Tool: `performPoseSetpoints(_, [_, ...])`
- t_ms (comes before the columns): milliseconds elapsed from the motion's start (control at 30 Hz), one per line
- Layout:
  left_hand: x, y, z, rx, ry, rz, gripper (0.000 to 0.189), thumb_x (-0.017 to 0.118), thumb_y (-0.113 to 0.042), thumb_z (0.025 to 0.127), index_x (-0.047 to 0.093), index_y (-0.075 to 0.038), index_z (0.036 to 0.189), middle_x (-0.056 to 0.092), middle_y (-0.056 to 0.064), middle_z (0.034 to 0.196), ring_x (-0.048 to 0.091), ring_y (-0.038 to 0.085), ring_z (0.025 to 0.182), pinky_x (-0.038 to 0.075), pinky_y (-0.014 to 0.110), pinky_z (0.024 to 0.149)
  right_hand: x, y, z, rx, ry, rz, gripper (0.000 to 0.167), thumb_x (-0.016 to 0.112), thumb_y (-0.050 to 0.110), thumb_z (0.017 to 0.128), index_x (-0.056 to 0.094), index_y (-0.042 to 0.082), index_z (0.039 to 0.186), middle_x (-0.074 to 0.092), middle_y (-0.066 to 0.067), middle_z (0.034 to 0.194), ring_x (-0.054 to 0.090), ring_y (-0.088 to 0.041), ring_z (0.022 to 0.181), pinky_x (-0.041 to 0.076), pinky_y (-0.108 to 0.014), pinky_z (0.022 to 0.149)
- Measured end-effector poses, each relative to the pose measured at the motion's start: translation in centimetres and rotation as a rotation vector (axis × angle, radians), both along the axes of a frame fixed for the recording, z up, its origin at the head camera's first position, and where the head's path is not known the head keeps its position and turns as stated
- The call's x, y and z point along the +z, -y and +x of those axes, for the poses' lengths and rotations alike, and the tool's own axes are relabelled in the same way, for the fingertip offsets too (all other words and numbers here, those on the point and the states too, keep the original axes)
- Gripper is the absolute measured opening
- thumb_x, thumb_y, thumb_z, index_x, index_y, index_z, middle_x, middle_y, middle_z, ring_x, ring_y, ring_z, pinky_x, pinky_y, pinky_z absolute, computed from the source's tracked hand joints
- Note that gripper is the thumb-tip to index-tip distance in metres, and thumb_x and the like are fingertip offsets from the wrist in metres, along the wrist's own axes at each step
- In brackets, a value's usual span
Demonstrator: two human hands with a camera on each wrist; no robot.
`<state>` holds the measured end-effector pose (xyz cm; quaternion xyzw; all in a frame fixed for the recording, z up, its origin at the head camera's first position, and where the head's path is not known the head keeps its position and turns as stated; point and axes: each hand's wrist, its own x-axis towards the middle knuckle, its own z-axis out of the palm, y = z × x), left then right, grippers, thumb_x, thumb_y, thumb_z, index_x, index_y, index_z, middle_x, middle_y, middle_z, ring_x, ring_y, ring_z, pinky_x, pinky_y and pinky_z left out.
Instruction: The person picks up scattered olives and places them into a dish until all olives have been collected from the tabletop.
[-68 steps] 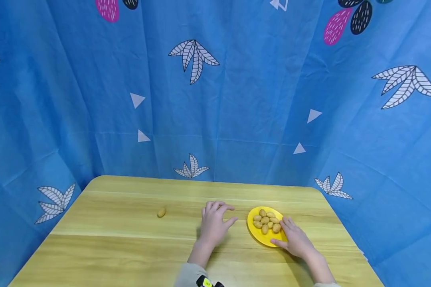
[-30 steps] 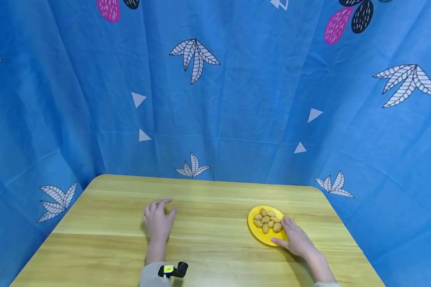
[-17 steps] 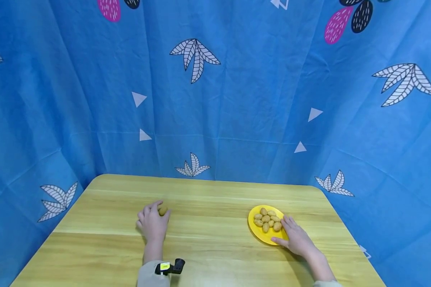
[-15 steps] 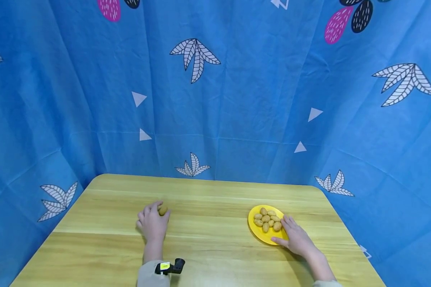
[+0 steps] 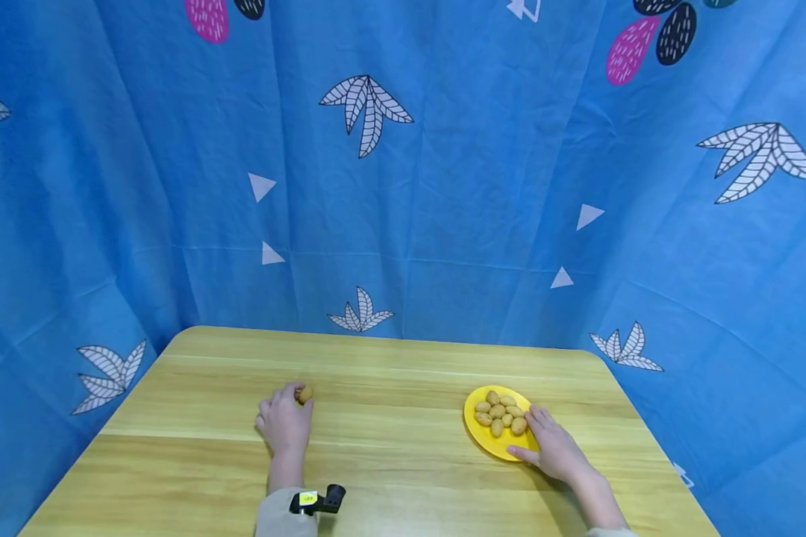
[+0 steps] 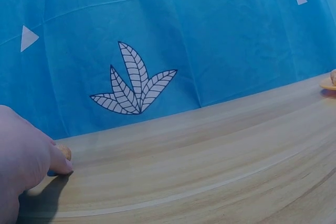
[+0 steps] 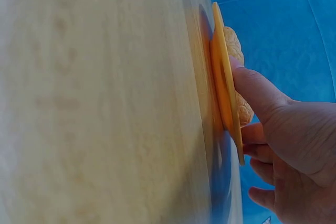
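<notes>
My left hand [image 5: 285, 421] pinches a single walnut [image 5: 305, 394] between thumb and index finger on the left part of the table. In the left wrist view, the thumb and curled fingers partly cover that walnut [image 6: 64, 152], low over the wood. At the right stands a yellow plate [image 5: 493, 447] with several tan, wrinkled walnuts [image 5: 497, 412] gathered on it. My right hand [image 5: 556, 446] rests on the plate's right rim, its fingers spread and fairly straight. In the right wrist view, the right thumb [image 7: 257, 87] lies across the plate rim [image 7: 226, 77] beside the nuts.
The light wooden table [image 5: 376, 455] runs between the two hands. Behind and along its sides hangs a blue curtain [image 5: 403, 186] with leaf and triangle prints. A black camera mount [image 5: 318, 500] sits on the left sleeve.
My left hand has moved left from near the plate to the lone walnut and closed finger and thumb on it. The right hand and the plate have stayed put.
</notes>
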<state>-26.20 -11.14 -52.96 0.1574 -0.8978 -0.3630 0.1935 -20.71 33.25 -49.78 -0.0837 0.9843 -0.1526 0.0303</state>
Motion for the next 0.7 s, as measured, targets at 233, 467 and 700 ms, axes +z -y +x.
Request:
performPoseSetpoints(233, [0.1, 0.0, -0.2, -0.004, 0.003, -0.004, 0.032, 0.073, -0.017, 0.084, 0.066, -0.011, 0.115, 0.066, 0.016, 0.118, 0.049, 0.040, 0.110, 0.034, 0.052, 0.089, 0.4, 0.1, 0.0, 0.006, 0.001, 0.009, 0.086, 0.065, 0.049, 0.088, 0.040, -0.017, 0.138, 0.029, -0.036, 0.150, 0.024, -0.054, 0.140, 0.026, -0.062, 0.112])
performPoseSetpoints(467, [0.3, 0.2, -0.2, 0.001, -0.015, -0.005, 0.033, 0.073, -0.016, 0.085, 0.065, -0.010, 0.116, 0.066, 0.017, 0.119, 0.049, 0.038, 0.107, 0.034, 0.051, 0.088, 0.6, 0.3, 0.1, 0.010, 0.001, 0.010, 0.086, 0.066, 0.049, 0.087, 0.041, -0.017, 0.137, 0.030, -0.036, 0.150, 0.025, -0.054, 0.139, 0.026, -0.062, 0.112])
performPoseSetpoints(700, [1.1, 0.1, -0.1, -0.017, -0.063, -0.020, 0.032, 0.073, -0.019, 0.086, 0.066, -0.012, 0.117, 0.067, 0.014, 0.119, 0.050, 0.036, 0.105, 0.034, 0.050, 0.088, 0.4, 0.3, 0.2, 0.004, 0.004, 0.008, 0.085, 0.067, 0.047, 0.087, 0.041, -0.017, 0.137, 0.030, -0.036, 0.150, 0.026, -0.054, 0.139, 0.026, -0.061, 0.112])
